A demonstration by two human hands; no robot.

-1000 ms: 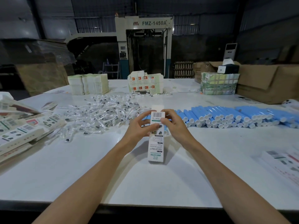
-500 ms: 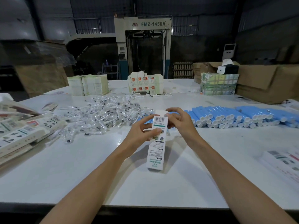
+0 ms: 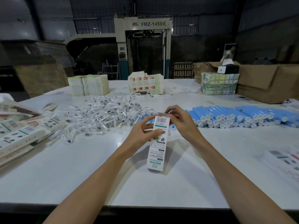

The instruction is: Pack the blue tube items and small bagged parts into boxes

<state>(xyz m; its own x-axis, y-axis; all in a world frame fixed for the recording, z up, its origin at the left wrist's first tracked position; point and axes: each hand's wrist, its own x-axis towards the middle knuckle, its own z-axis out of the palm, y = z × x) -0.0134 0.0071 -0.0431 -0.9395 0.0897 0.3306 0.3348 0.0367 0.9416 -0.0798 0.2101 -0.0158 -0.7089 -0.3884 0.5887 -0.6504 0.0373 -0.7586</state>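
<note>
Right hand (image 3: 181, 122) shifted onto box (image 3: 157, 143) top flap, contents hidden

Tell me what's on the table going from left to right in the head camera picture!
Flat printed cartons → pile of small bagged parts → white box held in both hands → rows of blue tubes → more flat cartons.

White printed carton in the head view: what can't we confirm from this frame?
- Contents of the white printed carton: head view, its walls and the right hand at the top flap hide the inside.
- Small print: too small to read.
- Carton's left edge: behind the left hand.
- Flat printed cartons: cut off by the right edge.
</note>
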